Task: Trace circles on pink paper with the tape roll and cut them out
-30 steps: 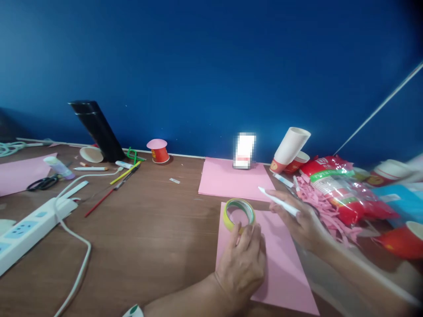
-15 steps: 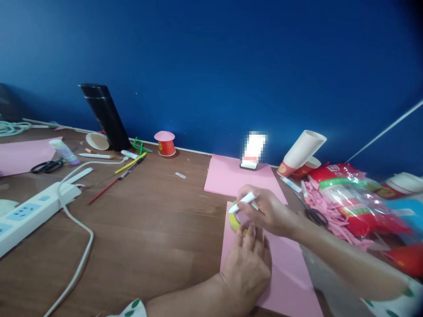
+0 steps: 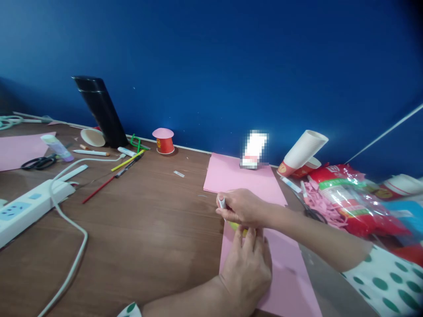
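Observation:
My left hand [image 3: 248, 266] presses a yellow tape roll [image 3: 238, 228] down on a pink paper sheet [image 3: 284, 277] near me; only a sliver of the roll shows between my hands. My right hand [image 3: 242, 207] reaches across from the right, closed on a white pen [image 3: 222, 203], and covers most of the roll. The pen's tip is hidden at the roll's left side.
A second pink sheet [image 3: 238, 178] lies behind, with a small stand at the blue wall. Stacked paper cups [image 3: 302, 152], a red cup package [image 3: 350, 198] and pink shreds are right. Left: power strip [image 3: 29, 207] with cable, scissors [image 3: 36, 163], pencils, black flask [image 3: 99, 112].
My right hand brought the pen from the right of the roll over it to its left side. My left hand stayed on the roll.

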A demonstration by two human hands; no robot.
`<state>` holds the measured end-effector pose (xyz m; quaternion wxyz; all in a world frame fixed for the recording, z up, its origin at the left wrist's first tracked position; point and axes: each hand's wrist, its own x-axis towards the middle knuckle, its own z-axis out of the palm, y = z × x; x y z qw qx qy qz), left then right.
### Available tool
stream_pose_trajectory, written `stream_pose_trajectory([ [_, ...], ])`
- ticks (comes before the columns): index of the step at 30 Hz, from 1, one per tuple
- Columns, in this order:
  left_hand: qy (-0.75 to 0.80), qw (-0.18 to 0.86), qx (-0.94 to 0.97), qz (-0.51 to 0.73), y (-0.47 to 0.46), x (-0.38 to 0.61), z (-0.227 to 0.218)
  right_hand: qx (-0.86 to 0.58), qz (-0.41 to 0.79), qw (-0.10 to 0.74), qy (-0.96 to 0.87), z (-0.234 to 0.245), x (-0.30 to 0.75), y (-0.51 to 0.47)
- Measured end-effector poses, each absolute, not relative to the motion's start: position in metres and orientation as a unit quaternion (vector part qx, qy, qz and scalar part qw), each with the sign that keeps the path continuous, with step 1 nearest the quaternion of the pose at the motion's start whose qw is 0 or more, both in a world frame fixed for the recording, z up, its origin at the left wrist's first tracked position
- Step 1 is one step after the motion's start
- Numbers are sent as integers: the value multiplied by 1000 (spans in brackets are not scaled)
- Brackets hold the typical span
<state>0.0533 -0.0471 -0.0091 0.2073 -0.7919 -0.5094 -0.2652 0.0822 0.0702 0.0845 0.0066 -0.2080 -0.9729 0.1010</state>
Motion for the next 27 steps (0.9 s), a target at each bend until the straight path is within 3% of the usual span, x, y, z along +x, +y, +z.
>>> stream_pose_trajectory([
  [27, -513, 215, -788, -264, -47, 54, -9, -179, 75, -23, -981, 76, 81, 73],
])
